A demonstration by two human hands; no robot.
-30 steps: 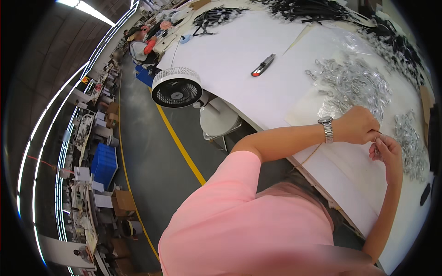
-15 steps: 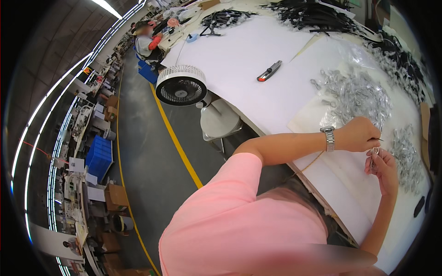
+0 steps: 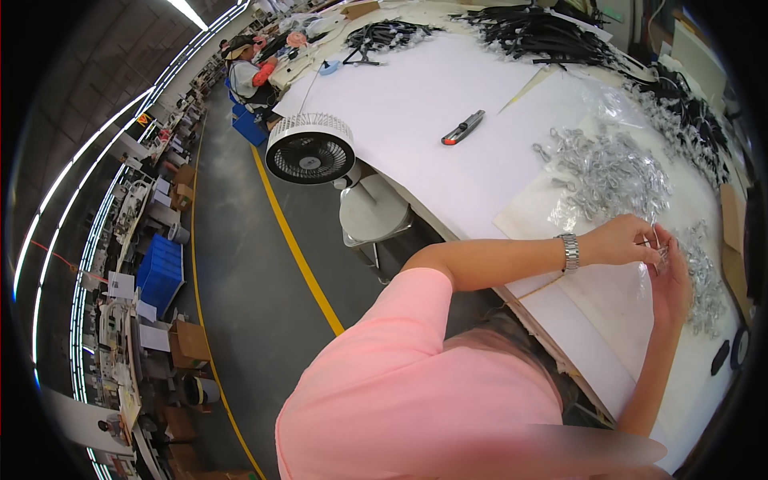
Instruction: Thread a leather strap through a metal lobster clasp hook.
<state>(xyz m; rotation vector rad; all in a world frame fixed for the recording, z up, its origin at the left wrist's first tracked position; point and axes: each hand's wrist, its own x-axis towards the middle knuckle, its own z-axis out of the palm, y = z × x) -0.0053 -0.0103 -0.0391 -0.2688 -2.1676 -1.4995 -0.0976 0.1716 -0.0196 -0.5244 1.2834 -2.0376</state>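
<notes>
My left hand (image 3: 620, 241), with a steel watch (image 3: 570, 253) on its wrist, has its thumb and fingers pinched together at the fingertips of my right hand (image 3: 671, 284). A small shiny silver metal piece (image 3: 662, 253) shows between the two hands, gripped by the right fingers. A thin dark tip sticks out by the left fingers, too small to name. Just beyond the hands lies a heap of small silver metal hook-like pieces (image 3: 612, 172). Another heap of silver pieces (image 3: 704, 292) lies right of my right hand.
A red-and-black utility knife (image 3: 463, 128) lies on the white table (image 3: 400, 104). Black straps (image 3: 536, 34) are bunched along the far side. A fan (image 3: 310, 150) and a stool (image 3: 374, 210) stand by the table edge. Another person (image 3: 246, 76) sits at the far left.
My two hands have come together, with the right hand raised and turned toward the left fingertips. The view has shifted slightly.
</notes>
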